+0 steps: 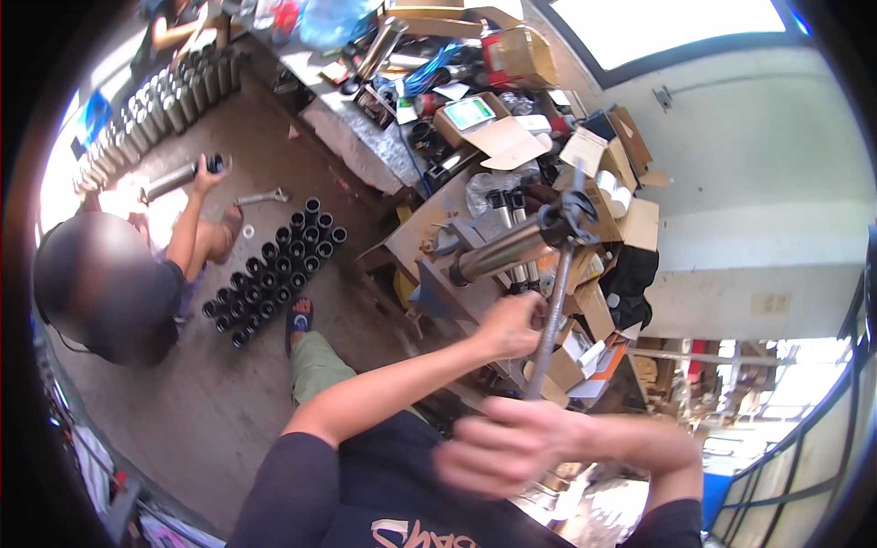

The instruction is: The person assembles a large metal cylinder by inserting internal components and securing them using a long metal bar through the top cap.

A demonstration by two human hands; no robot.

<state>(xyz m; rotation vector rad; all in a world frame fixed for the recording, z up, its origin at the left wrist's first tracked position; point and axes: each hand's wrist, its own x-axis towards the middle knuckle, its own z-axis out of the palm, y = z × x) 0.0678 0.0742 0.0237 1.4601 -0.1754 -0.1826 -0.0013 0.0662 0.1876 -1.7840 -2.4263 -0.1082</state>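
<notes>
A shiny metal cylinder (501,256) with black ends lies slanted over the workbench, below a jaw-like metal fitting. At its upper black end is the head of a long-handled wrench (557,310), whose bar runs down toward me. My right hand (507,447), blurred by motion, is closed around the lower part of that bar. My left hand (513,327) is just beneath the cylinder, beside the bar, with fingers curled. What it grips is hidden.
Opened cardboard boxes (512,137) and loose parts crowd the bench. On the floor stand rows of black-rimmed tubes (283,265) near my foot, and a wrench (262,196). A person (110,283) at left holds another cylinder (183,178); more metal cylinders (164,110) stand behind.
</notes>
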